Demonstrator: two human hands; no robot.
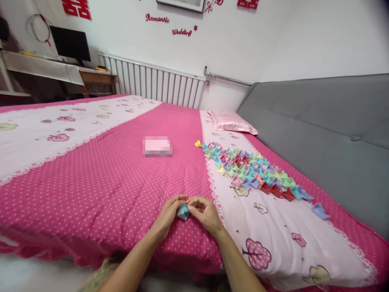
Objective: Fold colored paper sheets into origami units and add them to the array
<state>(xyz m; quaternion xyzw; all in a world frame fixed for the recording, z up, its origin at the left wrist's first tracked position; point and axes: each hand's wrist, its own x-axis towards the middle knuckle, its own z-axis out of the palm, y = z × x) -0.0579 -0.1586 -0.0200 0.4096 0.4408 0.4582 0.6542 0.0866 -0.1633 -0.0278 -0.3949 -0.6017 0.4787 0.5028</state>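
Near the front edge of the bed, a small light-blue folded paper piece [183,212] is held between both hands. My left hand [170,209] closes on its left side, thumb against the paper and fingers curled behind. From the right, my right hand [204,211] pinches its upper edge with thumb and fingertips. The folds under the fingers are partly hidden. Right of the hands, many folded paper boats [249,172] in blue, green, pink, yellow and red lie in rows. A single blue paper boat [320,211] sits apart at the near right end.
The pink dotted bedspread [121,178] has white printed bands. A blurred pale pink block [157,146] lies mid-bed. A pink pillow [233,122] rests by the grey padded headboard [316,134]. At the back left stand a desk with a monitor [70,44] and a white radiator [152,77].
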